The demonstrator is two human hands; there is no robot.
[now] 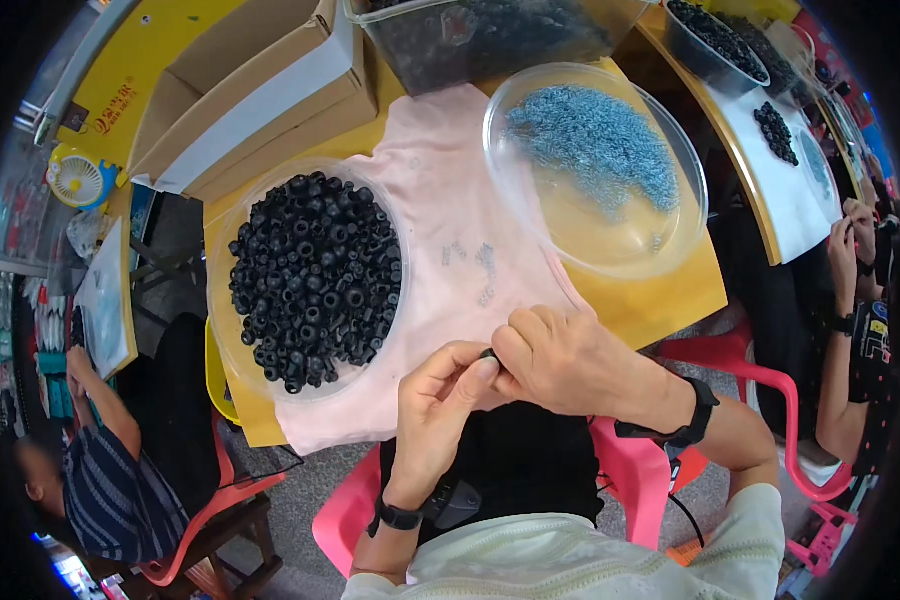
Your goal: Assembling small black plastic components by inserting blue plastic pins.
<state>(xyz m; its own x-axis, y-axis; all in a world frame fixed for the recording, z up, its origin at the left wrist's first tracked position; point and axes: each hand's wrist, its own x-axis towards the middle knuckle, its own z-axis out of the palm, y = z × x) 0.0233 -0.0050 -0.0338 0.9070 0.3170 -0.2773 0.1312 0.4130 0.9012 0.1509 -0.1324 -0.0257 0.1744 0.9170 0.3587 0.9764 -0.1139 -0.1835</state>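
Note:
My left hand and my right hand meet over the near edge of a pink cloth, fingertips pinched together on one small black rubber ring. A clear round dish heaped with black rubber rings lies to the left of my hands. Farther off to the right, a second clear dish holds a pile of small silvery-blue metal pieces. A few loose metal pieces lie on the cloth between the dishes.
A cardboard box and a clear bin of black parts stand at the back of the yellow table. One person sits at the left, another at the right. Pink stools stand around me.

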